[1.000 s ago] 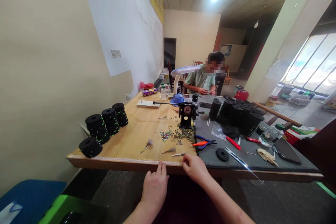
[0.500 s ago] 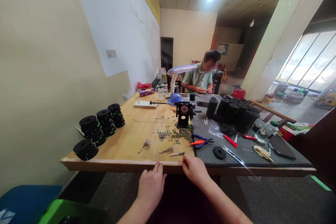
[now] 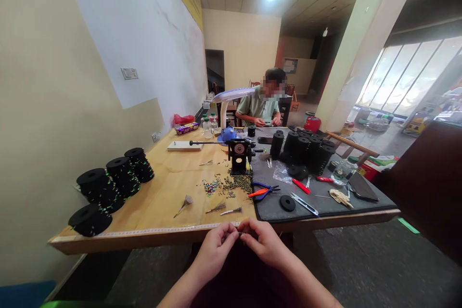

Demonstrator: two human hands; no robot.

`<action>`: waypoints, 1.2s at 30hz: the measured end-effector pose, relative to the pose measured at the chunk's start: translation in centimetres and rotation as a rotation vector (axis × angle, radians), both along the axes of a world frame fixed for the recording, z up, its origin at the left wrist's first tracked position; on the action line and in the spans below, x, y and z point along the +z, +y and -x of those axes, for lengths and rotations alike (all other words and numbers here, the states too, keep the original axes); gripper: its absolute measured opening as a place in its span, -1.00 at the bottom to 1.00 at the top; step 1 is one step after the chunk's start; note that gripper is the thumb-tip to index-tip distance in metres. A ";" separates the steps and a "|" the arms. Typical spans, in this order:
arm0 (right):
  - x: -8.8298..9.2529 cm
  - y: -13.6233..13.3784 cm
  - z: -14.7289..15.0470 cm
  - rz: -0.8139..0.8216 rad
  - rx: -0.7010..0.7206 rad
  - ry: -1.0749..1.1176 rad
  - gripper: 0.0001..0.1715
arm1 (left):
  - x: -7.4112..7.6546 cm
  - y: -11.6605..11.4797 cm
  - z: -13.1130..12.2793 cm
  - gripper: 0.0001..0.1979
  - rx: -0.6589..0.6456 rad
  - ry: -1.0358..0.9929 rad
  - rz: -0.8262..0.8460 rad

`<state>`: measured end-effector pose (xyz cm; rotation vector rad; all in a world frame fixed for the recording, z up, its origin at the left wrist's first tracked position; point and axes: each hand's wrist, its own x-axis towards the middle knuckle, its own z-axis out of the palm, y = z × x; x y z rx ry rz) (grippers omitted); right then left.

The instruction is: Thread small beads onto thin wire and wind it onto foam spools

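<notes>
My left hand [image 3: 213,251] and my right hand [image 3: 266,243] meet fingertip to fingertip just below the front edge of the wooden table [image 3: 169,187]. Between them they pinch a small thin strand [image 3: 239,234], too small to identify. A measuring tape [image 3: 155,230] runs along the table edge right above my hands. Just beyond it lie small feathered pieces [image 3: 231,211], a scatter of coloured beads [image 3: 211,186] and small dark metal parts [image 3: 240,182].
Black spools [image 3: 108,183] stand at the left. A black hand-crank winder [image 3: 238,154] is mid-table. Pliers [image 3: 263,190], scissors [image 3: 304,203] and stacked black spools [image 3: 306,149] sit on a dark mat [image 3: 325,202]. Behind a desk lamp [image 3: 231,101], a person [image 3: 262,106] works at the far end.
Both hands left the table edge and tape, dropped slightly below it and came together, now pinching a thin strand. The view swung right, so the table sits farther left.
</notes>
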<state>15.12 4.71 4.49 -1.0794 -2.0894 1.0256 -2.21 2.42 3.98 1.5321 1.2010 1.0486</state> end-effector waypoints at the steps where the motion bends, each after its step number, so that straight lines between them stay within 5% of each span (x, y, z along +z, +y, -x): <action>1: 0.0 -0.1 -0.3 0.072 0.023 0.061 -0.70 | 0.4 -0.1 0.0 -0.73 0.000 -0.031 0.024; 6: -0.3 -0.4 -1.5 0.341 0.032 0.248 -0.63 | 1.4 -1.0 0.0 -0.70 -0.016 -0.127 0.162; 21: 0.0 -0.7 -3.2 0.118 -0.106 0.116 -0.81 | 1.3 -2.0 0.1 -0.68 -0.041 -0.518 0.433; 36: -1.2 -0.3 -4.0 -0.030 -0.140 0.053 -0.83 | 1.5 -2.4 0.0 -0.72 -0.032 -0.624 0.421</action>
